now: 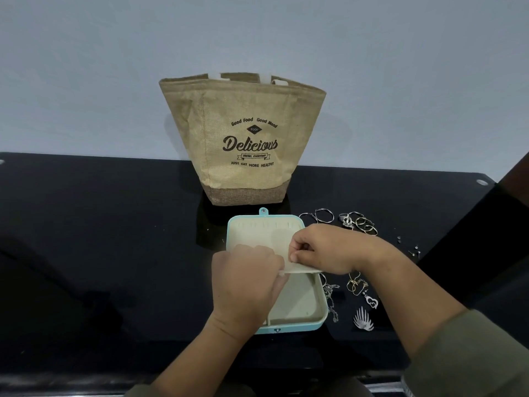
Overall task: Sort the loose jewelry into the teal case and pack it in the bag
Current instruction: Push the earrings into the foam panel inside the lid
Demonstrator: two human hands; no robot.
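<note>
So both hands are close together over the middle of the open case (321, 316). The left hand (246, 279) is curled on the left end of the beige flap (303, 269) and the right hand (329, 250) pinches its top edge between thumb and forefinger. Can't tell if there's a tiny piece caught in that pinch. The case sits at 6 o'clock from the bag (243, 138), which stands open-topped at the back of the black table (100, 239). Pretty much all the jewelry looks unsorted: hoops (317, 216) and rings (359, 223) at about 1 o'clock from the case, studs (412, 249) out at 2 to 3, and chains (356, 283), a heart pendant (371, 302) and a feather piece (363, 322) at 3 to 4. Looks like early days, just getting the flap set up. Next the person probably needs a free right hand to grab small pieces, and those studs will want a careful fingertip pinch.
</note>
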